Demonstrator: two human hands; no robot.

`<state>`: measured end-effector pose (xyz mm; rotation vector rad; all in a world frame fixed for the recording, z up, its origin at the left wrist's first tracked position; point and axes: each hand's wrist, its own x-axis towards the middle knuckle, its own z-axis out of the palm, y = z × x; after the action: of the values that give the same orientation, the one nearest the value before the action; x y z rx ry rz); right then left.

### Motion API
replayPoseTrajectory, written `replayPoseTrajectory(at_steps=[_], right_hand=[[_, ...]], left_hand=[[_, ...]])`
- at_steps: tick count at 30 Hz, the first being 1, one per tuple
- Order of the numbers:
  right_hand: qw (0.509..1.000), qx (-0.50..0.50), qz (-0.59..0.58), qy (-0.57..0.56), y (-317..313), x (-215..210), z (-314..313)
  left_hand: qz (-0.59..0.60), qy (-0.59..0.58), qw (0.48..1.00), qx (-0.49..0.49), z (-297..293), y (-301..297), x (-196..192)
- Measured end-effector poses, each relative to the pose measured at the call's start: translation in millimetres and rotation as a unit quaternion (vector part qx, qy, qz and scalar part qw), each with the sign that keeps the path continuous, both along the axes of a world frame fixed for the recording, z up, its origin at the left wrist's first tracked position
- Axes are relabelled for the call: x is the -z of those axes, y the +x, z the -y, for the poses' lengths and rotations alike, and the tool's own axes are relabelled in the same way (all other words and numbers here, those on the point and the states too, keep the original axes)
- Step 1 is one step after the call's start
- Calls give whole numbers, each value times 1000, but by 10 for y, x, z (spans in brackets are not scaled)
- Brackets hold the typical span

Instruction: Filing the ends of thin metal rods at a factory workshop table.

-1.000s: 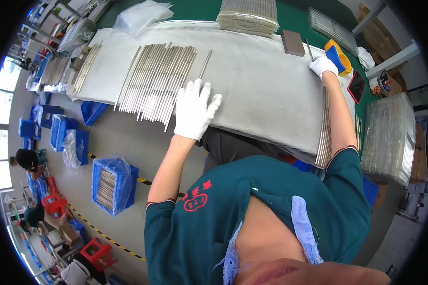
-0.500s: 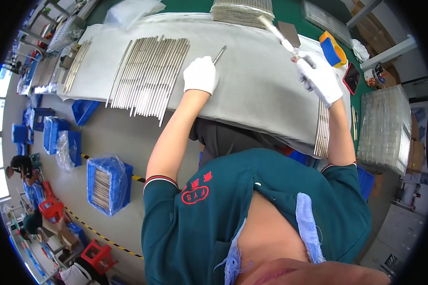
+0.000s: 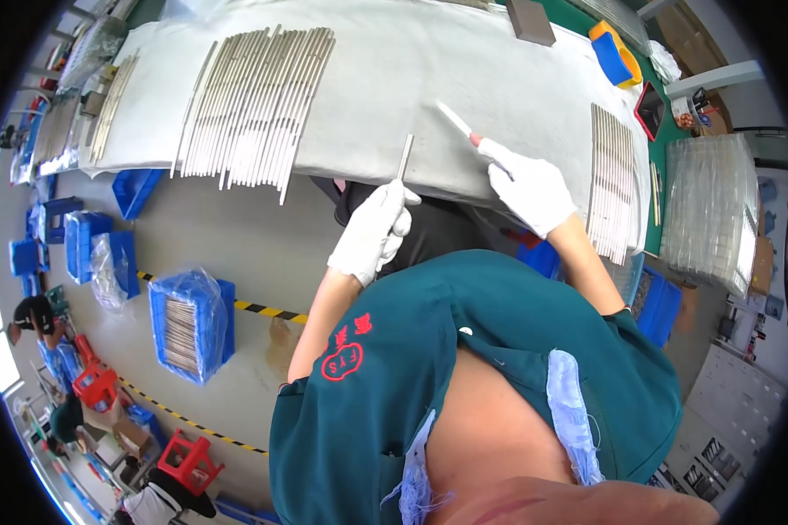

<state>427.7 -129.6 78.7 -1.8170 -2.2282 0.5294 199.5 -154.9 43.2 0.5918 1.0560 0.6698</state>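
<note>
My left hand [image 3: 375, 226], in a white glove, is closed around the lower part of a slim metal rod [image 3: 406, 156] at the table's front edge. The rod's free end points up and away from me. To its right, my white-gloved right hand [image 3: 531, 191] grips a short white stick [image 3: 453, 119], whose tip slants toward the far left. A gap separates the stick from the rod. On the left of the pale cloth [image 3: 381, 83] lies a wide row of similar metal rods [image 3: 258, 101]. Another row of rods [image 3: 611, 179] lies beyond my right hand.
A brown block [image 3: 531, 22] and a yellow-and-blue tape-like ring [image 3: 615, 54] sit at the far right, near a red-edged phone [image 3: 649, 111]. Plastic-wrapped trays [image 3: 709, 210] are stacked at right. A lined blue crate [image 3: 193, 328] with rods stands on the floor.
My left hand has drawn a rod back from the cloth toward me. My right hand has come left and nearer, still with the white stick. The whole view has shifted slightly.
</note>
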Motion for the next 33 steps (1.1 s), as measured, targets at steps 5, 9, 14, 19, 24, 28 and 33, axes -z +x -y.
replayPoseTrajectory(at_steps=[5, 9, 14, 19, 24, 28, 33], right_hand=[[999, -19, 30, -2, -12, 155, 39], [993, 1, 93, -76, -38, 27, 53], [995, -29, 86, -53, 104, 96, 63], [988, -50, 127, -67, 106, 56, 15], [995, -87, 54, 8, 146, 151, 92], [984, -151, 91, 6, 90, 109, 153], [975, -172, 143, 17, 53, 78, 99]], left_hand=[[97, -86, 991, 41, -123, -71, 208], [184, -128, 974, 31, -172, -68, 392], [182, -163, 970, 13, -166, -74, 372], [141, -151, 978, 13, -162, -44, 403], [95, -109, 989, 10, -146, -41, 317], [55, -78, 995, 18, -185, -30, 264], [38, -60, 997, 32, -192, -49, 258]])
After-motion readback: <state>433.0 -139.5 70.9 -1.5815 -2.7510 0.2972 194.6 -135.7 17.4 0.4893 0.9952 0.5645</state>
